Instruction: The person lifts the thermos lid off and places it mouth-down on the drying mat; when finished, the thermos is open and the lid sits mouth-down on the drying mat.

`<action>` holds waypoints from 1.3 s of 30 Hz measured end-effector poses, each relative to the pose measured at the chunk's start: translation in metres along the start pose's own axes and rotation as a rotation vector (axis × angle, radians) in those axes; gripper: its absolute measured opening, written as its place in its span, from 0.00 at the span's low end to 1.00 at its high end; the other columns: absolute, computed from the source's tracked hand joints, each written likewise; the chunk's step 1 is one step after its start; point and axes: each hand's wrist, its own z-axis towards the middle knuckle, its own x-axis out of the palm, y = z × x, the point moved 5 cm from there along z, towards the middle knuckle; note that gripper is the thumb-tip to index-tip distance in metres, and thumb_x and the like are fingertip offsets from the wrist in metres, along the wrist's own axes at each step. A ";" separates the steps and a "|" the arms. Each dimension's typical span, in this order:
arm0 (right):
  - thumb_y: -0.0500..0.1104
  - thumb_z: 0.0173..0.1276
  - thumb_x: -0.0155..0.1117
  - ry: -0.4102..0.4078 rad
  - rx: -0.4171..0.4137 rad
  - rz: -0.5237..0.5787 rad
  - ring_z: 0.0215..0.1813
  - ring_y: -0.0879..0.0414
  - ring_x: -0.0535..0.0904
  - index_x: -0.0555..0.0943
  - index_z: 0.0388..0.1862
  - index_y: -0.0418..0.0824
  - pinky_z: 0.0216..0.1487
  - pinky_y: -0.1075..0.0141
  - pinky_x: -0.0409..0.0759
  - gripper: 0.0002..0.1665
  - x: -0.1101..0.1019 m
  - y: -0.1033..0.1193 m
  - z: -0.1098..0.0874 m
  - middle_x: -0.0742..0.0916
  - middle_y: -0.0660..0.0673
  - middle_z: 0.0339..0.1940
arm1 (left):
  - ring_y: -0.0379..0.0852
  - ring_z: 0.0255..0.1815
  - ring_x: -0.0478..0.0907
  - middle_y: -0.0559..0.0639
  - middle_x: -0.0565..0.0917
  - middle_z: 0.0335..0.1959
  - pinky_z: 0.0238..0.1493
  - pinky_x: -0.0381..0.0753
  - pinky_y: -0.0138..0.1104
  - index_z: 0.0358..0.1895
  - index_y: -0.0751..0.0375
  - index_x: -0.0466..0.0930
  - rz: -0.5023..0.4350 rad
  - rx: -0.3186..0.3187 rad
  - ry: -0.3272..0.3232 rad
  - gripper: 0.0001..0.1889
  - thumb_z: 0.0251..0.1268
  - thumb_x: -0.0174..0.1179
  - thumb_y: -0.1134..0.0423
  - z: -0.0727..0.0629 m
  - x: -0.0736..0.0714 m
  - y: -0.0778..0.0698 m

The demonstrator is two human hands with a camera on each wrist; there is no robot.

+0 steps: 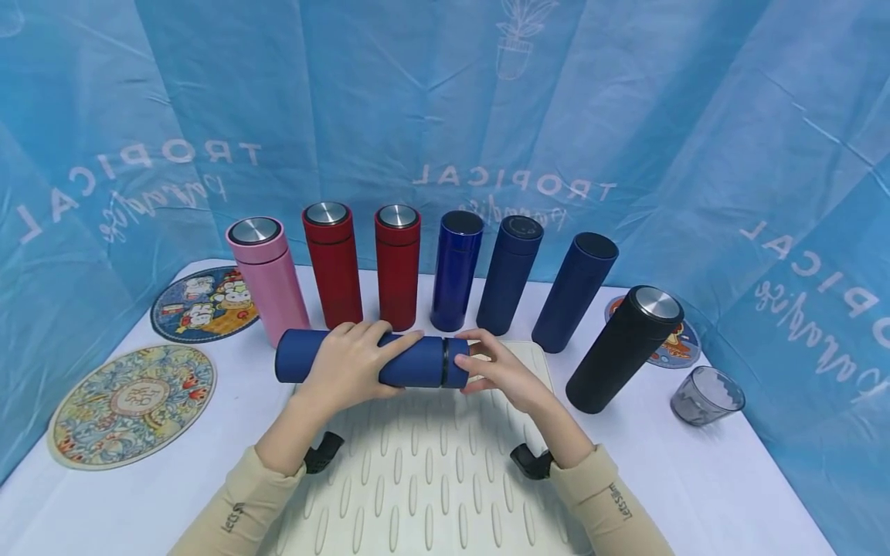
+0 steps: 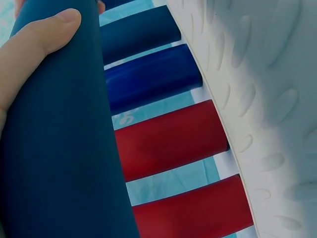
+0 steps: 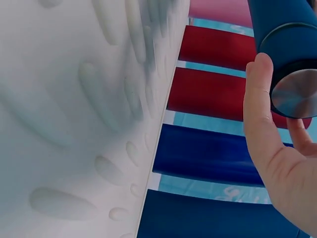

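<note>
A matte blue thermos bottle [image 1: 427, 363] lies sideways above the front mat in the head view, its lid end to the right. My left hand [image 1: 354, 361] grips the body from above, fingers wrapped over it. At the other end my right hand [image 1: 502, 374] holds the lid between thumb and fingers. The right wrist view shows the lid's silver end disc [image 3: 297, 94] beside the thumb and fingers. Close behind stand a pink bottle [image 1: 271, 282], two red bottles [image 1: 334, 274], a glossy blue bottle [image 1: 455, 274] and two dark blue bottles [image 1: 511, 278].
A cream ridged mat [image 1: 417, 471] lies under my forearms. To the right are a black bottle [image 1: 615, 355] and a small grey glass [image 1: 705, 398]. Round patterned placemats [image 1: 135, 405] lie on the left. Blue printed cloth [image 1: 445, 93] encloses the white table.
</note>
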 end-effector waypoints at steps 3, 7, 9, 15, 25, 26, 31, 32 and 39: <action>0.49 0.64 0.60 0.009 -0.027 -0.017 0.48 0.46 0.76 0.61 0.65 0.39 0.47 0.50 0.79 0.34 0.001 0.001 -0.002 0.68 0.34 0.58 | 0.54 0.38 0.80 0.56 0.80 0.41 0.41 0.79 0.46 0.60 0.41 0.72 -0.012 -0.004 0.001 0.45 0.28 0.72 0.36 -0.002 0.001 0.000; 0.51 0.64 0.60 0.029 -0.030 -0.038 0.51 0.44 0.75 0.59 0.66 0.40 0.48 0.51 0.78 0.36 0.003 0.000 -0.003 0.65 0.34 0.61 | 0.54 0.38 0.80 0.56 0.80 0.42 0.41 0.78 0.46 0.60 0.41 0.72 -0.027 -0.011 0.004 0.45 0.27 0.73 0.37 -0.005 0.003 0.000; 0.53 0.66 0.56 0.043 -0.021 -0.043 0.51 0.44 0.75 0.57 0.68 0.43 0.47 0.52 0.79 0.36 0.005 0.000 -0.003 0.64 0.34 0.62 | 0.54 0.39 0.80 0.55 0.80 0.42 0.42 0.78 0.46 0.60 0.41 0.72 -0.032 -0.014 0.006 0.45 0.27 0.73 0.37 -0.005 0.002 0.000; 0.62 0.70 0.42 0.018 0.053 -0.055 0.42 0.45 0.81 0.58 0.66 0.43 0.41 0.53 0.81 0.34 0.005 -0.002 -0.002 0.72 0.34 0.55 | 0.53 0.40 0.80 0.55 0.80 0.44 0.42 0.78 0.45 0.61 0.39 0.71 -0.029 -0.012 0.015 0.45 0.29 0.72 0.36 -0.004 0.002 -0.001; 0.57 0.71 0.47 -0.003 0.080 -0.067 0.34 0.47 0.84 0.62 0.60 0.36 0.38 0.56 0.82 0.30 0.004 -0.005 -0.001 0.82 0.37 0.42 | 0.53 0.38 0.80 0.55 0.80 0.43 0.42 0.78 0.45 0.61 0.39 0.72 -0.012 -0.005 -0.008 0.45 0.27 0.73 0.36 -0.003 0.002 -0.001; 0.56 0.71 0.47 0.002 0.074 -0.068 0.35 0.47 0.84 0.62 0.61 0.37 0.39 0.56 0.81 0.29 0.004 -0.005 -0.001 0.82 0.37 0.42 | 0.53 0.38 0.80 0.55 0.80 0.43 0.42 0.78 0.45 0.61 0.39 0.72 -0.010 -0.003 -0.010 0.45 0.27 0.73 0.36 -0.003 0.001 -0.001; 0.54 0.67 0.53 0.031 0.019 -0.050 0.40 0.47 0.80 0.60 0.65 0.41 0.43 0.55 0.80 0.32 0.004 -0.001 -0.002 0.77 0.35 0.50 | 0.53 0.38 0.80 0.55 0.80 0.42 0.42 0.78 0.44 0.61 0.40 0.72 -0.008 -0.005 -0.014 0.45 0.28 0.73 0.36 -0.003 0.000 0.000; 0.54 0.66 0.54 0.037 0.004 -0.044 0.42 0.48 0.79 0.59 0.65 0.42 0.45 0.54 0.80 0.33 0.004 0.000 -0.003 0.75 0.35 0.53 | 0.53 0.38 0.80 0.55 0.80 0.42 0.42 0.78 0.45 0.61 0.40 0.72 -0.009 -0.007 -0.014 0.45 0.28 0.73 0.36 -0.003 0.000 0.000; 0.51 0.62 0.61 0.059 -0.052 -0.021 0.48 0.47 0.77 0.58 0.67 0.48 0.49 0.47 0.77 0.37 0.004 0.003 -0.006 0.65 0.37 0.64 | 0.54 0.38 0.80 0.55 0.80 0.42 0.41 0.78 0.45 0.61 0.41 0.72 -0.009 -0.017 -0.020 0.45 0.28 0.73 0.36 -0.003 -0.002 0.001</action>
